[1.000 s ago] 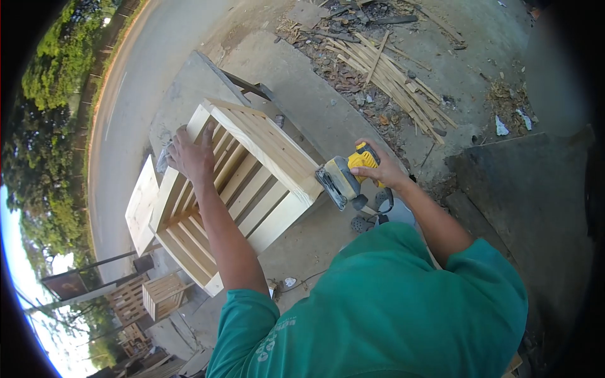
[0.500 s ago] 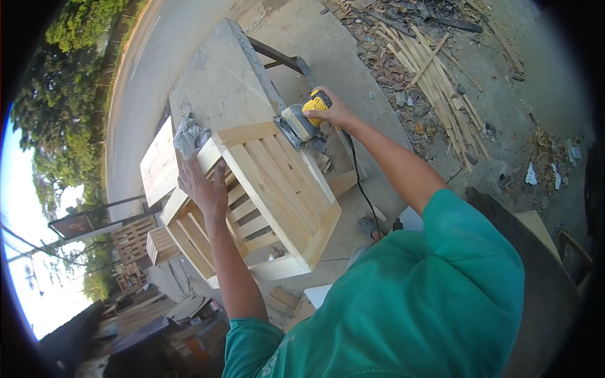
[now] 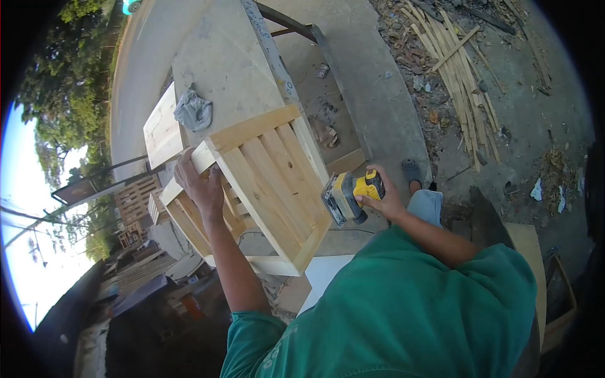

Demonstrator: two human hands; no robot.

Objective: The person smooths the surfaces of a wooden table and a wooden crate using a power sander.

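My left hand (image 3: 203, 192) grips the corner rail of a slatted wooden crate (image 3: 255, 179), its fingers bent over the pale wood. The crate rests tilted on a work table (image 3: 220, 69), with one slatted side facing up. My right hand (image 3: 387, 200) is wrapped around a yellow and black power sander (image 3: 346, 194). The sander is held beside the crate's near right edge, its dark pad turned toward the wood. A crumpled grey rag (image 3: 193, 110) lies on the table just beyond my left hand.
A flat wooden panel (image 3: 162, 129) lies left of the rag. Thin wood strips (image 3: 463, 82) are piled on the ground at upper right, among debris. My foot in a clog (image 3: 411, 169) shows near the sander. Slatted pallets (image 3: 137, 196) stand at left, near the road (image 3: 140, 69).
My right hand has brought the sander from the crate's far right edge back toward my body. My left hand stays on the crate, while the view has shifted slightly.
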